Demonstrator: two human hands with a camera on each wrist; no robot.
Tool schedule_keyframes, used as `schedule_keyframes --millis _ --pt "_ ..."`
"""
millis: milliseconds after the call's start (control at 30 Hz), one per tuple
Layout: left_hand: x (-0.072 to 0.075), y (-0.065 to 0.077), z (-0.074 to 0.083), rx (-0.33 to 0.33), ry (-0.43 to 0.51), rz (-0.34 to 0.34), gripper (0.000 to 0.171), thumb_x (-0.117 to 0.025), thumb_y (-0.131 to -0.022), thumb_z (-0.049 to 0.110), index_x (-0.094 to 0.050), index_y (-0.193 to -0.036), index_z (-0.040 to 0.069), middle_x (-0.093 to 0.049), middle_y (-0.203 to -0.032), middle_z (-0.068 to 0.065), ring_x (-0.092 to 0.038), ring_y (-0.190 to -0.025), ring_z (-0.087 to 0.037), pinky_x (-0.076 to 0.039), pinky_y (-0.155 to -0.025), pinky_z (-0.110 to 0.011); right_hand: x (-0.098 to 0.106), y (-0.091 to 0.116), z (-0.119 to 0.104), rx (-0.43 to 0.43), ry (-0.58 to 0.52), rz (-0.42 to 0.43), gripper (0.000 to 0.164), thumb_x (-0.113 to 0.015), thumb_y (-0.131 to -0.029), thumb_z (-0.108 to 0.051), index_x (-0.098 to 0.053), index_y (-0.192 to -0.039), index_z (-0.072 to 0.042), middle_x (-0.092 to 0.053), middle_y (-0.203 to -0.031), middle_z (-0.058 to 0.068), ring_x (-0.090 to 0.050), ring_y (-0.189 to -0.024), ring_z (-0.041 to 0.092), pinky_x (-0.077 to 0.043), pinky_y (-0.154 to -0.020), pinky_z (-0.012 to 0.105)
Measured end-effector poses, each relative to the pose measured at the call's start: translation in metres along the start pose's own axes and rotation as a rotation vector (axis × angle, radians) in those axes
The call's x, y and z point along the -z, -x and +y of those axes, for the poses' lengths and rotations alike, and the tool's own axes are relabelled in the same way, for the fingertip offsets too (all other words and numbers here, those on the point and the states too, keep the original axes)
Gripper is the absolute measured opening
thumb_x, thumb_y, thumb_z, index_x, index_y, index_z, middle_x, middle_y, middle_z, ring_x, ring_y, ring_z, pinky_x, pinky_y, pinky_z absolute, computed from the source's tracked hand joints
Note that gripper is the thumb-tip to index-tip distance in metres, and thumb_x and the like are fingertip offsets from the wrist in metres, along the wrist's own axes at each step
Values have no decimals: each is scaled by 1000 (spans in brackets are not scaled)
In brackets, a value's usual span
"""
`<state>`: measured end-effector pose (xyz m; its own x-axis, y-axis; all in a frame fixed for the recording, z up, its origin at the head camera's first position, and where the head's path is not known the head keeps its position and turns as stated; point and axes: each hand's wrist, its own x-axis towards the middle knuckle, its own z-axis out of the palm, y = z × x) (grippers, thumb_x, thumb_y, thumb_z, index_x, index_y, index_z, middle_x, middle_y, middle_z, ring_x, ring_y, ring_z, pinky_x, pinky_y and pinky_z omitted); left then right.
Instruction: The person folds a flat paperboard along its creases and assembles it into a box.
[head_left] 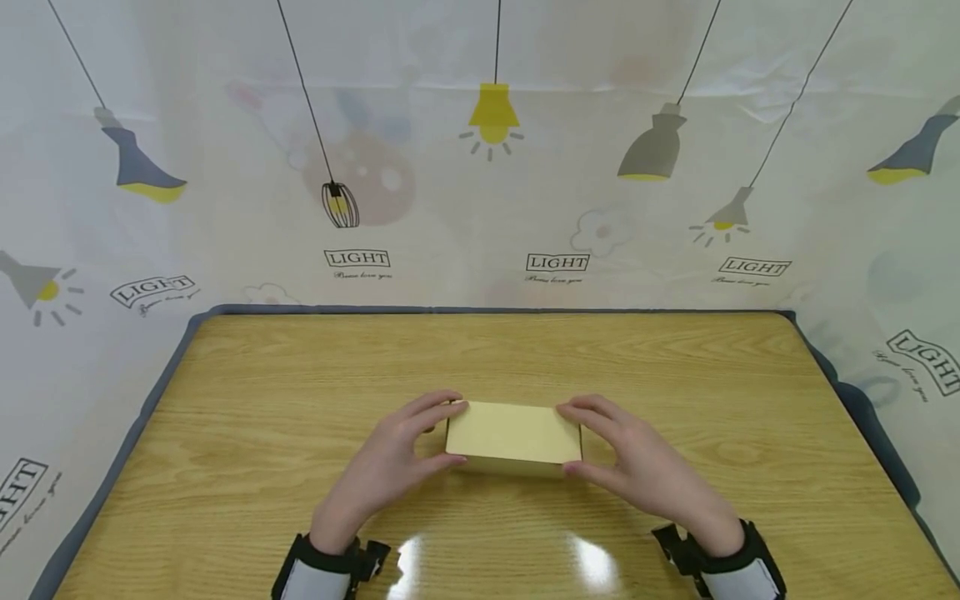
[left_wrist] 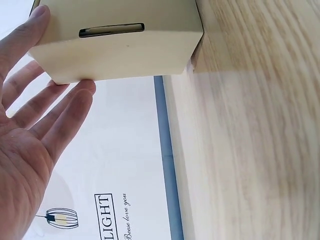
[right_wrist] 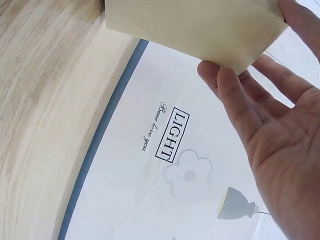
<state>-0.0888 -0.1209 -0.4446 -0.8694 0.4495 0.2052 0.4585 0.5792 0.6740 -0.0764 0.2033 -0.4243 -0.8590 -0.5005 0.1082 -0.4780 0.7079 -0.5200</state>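
A pale yellow cardboard box (head_left: pixel 514 432) is in the middle of the head view, its long side facing me. My left hand (head_left: pixel 386 458) grips its left end, thumb on the near side and fingers at the far edge. The left wrist view shows a narrow dark slot in that end of the box (left_wrist: pixel 120 60). At the right end, my right hand (head_left: pixel 637 458) holds the box the same way. That end of the box (right_wrist: pixel 195 30) looks plain in the right wrist view. The box is at or very near the tabletop; whether its whole underside touches is hidden.
The wood-grain table (head_left: pixel 300 358) spreads around the box, with two bright reflections near its front. A pale curtain (head_left: pixel 450 192) printed with lamps and the word LIGHT stands along the back and sides. A dark blue edge (head_left: pixel 390 310) runs where curtain meets table.
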Motion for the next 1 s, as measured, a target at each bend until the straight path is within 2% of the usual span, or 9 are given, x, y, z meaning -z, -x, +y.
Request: schedule_keyframes --millis 167,300,467,600,733,1000 --pt "1 0 3 17 -10 -14 71 -92 -80 15 -63 -145 8 -62 -150 -13 -64 -135 -33 -62 -102 -41 0 1 -1 48 68 27 64 -85 -88 -31 -63 -144 -9 -66 -139 5 -69 -122 25 -62 -98 43" --pt "2 0 6 8 -67 -25 79 -94 -78 15 -59 -148 6 -61 -148 -12 -63 -134 -31 -61 -105 -42 -2 0 -1 92 128 59 70 -90 -83 -32 -63 -143 -8 -66 -136 5 -69 -119 22 -63 -95 40" --pt "4 1 10 -25 -119 -57 78 -97 -74 12 -63 -143 8 -62 -140 -8 -62 -130 -28 -59 -107 -44 -2 0 -2 78 96 24 72 -92 -81 -31 -61 -142 -11 -64 -135 0 -67 -119 19 -62 -98 40" --pt "4 1 12 -35 -104 -84 75 -96 -73 9 -62 -141 9 -62 -140 -6 -64 -130 -27 -59 -108 -44 -2 -1 -3 40 30 -28 69 -91 -82 -28 -59 -142 -13 -64 -138 -1 -67 -125 22 -59 -106 46" --pt "4 2 11 -35 -76 -107 75 -93 -75 6 -59 -142 8 -62 -143 -6 -65 -131 -28 -59 -109 -43 -2 -1 -4 26 -4 -43 69 -90 -83 -25 -58 -143 -13 -64 -140 -1 -67 -127 24 -59 -107 47" --pt "-2 -1 9 -29 -41 -71 75 -89 -78 -2 -55 -144 7 -57 -146 -11 -63 -132 -29 -62 -103 -36 -9 -5 -5 59 104 23 72 -93 -80 -27 -59 -141 -8 -64 -138 6 -68 -123 24 -61 -103 43"
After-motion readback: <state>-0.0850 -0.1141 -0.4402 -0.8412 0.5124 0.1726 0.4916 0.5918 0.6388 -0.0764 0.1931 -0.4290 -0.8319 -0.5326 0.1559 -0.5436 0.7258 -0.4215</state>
